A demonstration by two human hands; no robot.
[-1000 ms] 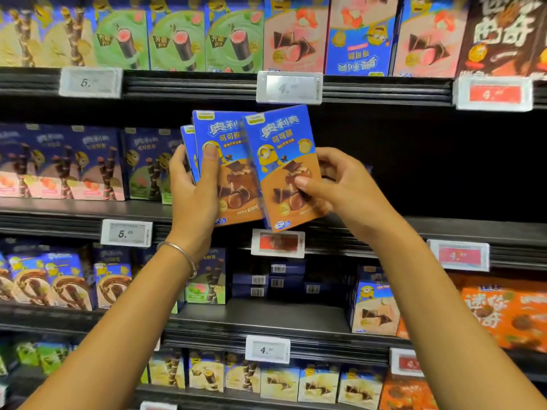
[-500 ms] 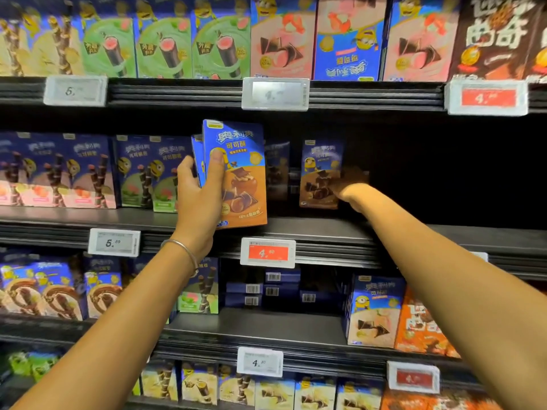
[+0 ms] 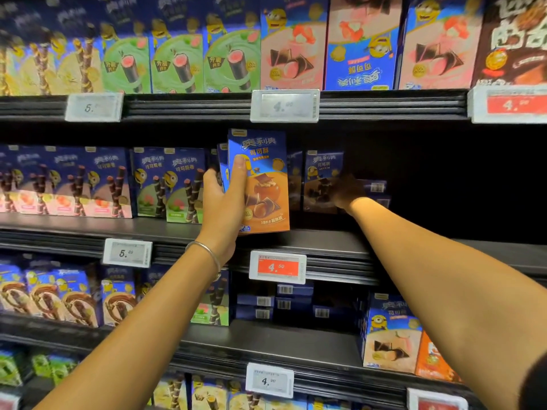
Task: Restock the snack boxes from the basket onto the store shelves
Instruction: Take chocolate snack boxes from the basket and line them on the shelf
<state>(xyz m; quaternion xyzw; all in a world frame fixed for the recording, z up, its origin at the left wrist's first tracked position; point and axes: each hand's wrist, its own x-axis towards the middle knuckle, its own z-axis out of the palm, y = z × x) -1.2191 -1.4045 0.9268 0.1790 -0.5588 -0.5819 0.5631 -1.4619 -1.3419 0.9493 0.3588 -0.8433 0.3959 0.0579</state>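
Observation:
My left hand [image 3: 224, 202] grips a small stack of blue-and-orange snack boxes [image 3: 260, 179], upright and just above the front of the middle shelf [image 3: 325, 241]. My thumb lies across the front box. My right hand [image 3: 347, 191] reaches deep into the dark shelf bay. It is against the right side of one matching snack box [image 3: 321, 176] that stands upright at the back. The hand is in shadow and blurred, so its fingers cannot be made out. The basket is out of view.
Pink and green roll boxes [image 3: 118, 184] fill the middle shelf to the left. To the right of my right hand the bay is dark, with flat boxes [image 3: 376, 187] lying at the back. Price tags [image 3: 277, 267] line the shelf edges. The other shelves hold more boxes.
My right hand carried one box away from the stack and set it deep at the back of the middle shelf. My left hand dropped slightly with the remaining boxes.

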